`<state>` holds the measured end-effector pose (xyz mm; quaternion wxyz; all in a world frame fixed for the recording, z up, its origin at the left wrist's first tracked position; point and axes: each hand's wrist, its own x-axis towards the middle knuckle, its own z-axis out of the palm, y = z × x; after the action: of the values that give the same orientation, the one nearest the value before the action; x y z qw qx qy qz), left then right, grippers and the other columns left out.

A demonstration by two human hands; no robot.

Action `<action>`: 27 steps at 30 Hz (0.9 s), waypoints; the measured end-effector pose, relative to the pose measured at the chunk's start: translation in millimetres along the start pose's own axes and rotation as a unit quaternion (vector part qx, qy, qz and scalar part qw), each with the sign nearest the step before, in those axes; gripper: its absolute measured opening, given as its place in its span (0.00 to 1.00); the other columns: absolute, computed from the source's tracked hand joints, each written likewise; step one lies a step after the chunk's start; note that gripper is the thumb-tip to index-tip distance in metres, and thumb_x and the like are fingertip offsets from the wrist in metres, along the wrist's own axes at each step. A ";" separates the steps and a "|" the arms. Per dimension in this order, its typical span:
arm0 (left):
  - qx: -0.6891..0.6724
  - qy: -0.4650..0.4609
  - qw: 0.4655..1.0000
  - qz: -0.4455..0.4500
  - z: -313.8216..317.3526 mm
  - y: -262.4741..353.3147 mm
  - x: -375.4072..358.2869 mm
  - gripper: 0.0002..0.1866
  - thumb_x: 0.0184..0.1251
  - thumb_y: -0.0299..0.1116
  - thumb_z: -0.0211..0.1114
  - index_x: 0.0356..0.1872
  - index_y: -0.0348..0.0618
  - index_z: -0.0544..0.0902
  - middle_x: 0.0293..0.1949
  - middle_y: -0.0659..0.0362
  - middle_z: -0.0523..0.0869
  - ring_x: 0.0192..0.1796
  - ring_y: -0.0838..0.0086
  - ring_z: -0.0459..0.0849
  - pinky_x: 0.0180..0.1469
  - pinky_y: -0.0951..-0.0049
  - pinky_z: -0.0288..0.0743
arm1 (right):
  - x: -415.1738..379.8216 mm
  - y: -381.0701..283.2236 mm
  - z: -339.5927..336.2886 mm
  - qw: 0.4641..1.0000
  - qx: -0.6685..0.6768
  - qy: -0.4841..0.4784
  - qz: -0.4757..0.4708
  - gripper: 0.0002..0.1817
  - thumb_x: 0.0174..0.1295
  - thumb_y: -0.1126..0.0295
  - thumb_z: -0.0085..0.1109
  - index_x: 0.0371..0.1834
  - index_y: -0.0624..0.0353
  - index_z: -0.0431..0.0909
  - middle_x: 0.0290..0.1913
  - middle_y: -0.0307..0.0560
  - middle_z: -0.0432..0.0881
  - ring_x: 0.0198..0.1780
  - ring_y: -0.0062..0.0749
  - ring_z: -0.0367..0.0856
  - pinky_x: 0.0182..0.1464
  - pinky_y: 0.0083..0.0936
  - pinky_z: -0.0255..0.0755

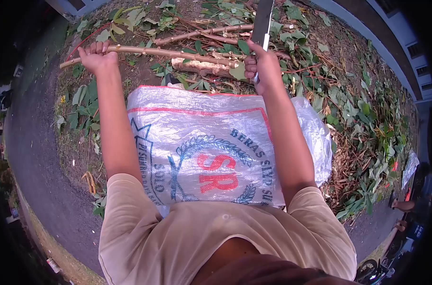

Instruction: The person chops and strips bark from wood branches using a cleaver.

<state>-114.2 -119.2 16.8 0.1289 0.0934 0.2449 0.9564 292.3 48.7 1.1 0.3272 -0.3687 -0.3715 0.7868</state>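
Observation:
My left hand (100, 57) is wrapped round a long, slightly curved stem (149, 51) near its left end. The stem runs level across to the right, and its far end lies close to my right fist. In my right hand (264, 66) is a large knife (262, 23), its dark, broad blade pointing up and away from me, partly cut off by the top of the view. Just below the stem's right half is a thick log (201, 66) with its bark chipped away, showing pale wood. A printed white woven sack (201, 142) spreads over my lap.
Other cut branches (206, 33) lie beyond the log. Loose green leaves (339, 114) and brown chips (354, 156) cover the ground to the right. A paved road (35, 142) runs along the left. Parked motorbikes (392, 251) stand at lower right.

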 end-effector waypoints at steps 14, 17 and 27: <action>0.048 -0.168 0.984 -0.032 4.7 -4.2 38.1 0.29 0.89 0.49 0.42 0.19 0.55 0.57 0.18 0.66 0.52 0.20 0.75 0.52 0.28 0.69 0.55 | 35.6 163.6 -45.1 0.983 -0.132 0.014 0.127 0.18 0.68 0.59 0.66 0.33 0.65 0.81 0.21 0.47 0.77 0.18 0.35 0.77 0.18 0.36 0.69; 0.109 -0.114 0.987 -0.015 24.6 -12.4 38.2 0.29 0.87 0.46 0.44 0.18 0.54 0.56 0.17 0.62 0.56 0.20 0.71 0.56 0.31 0.62 0.61 | 29.1 108.1 -19.8 0.975 -0.218 0.023 -0.024 0.15 0.71 0.62 0.63 0.36 0.66 0.81 0.21 0.47 0.78 0.20 0.35 0.79 0.23 0.38 0.71; 0.141 -0.241 0.960 -0.009 87.8 -58.9 -4.1 0.26 0.71 0.68 0.64 0.24 0.63 0.71 0.19 0.73 0.65 0.22 0.77 0.64 0.25 0.70 0.62 | -27.9 3.6 31.0 0.900 -0.135 0.093 -0.404 0.10 0.64 0.71 0.61 0.44 0.64 0.75 0.34 0.60 0.80 0.40 0.58 0.81 0.47 0.50 0.72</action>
<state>-77.2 -31.5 63.0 0.1777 0.3362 0.3401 0.8601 280.3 14.3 21.6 0.5971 -0.2992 -0.5589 0.4915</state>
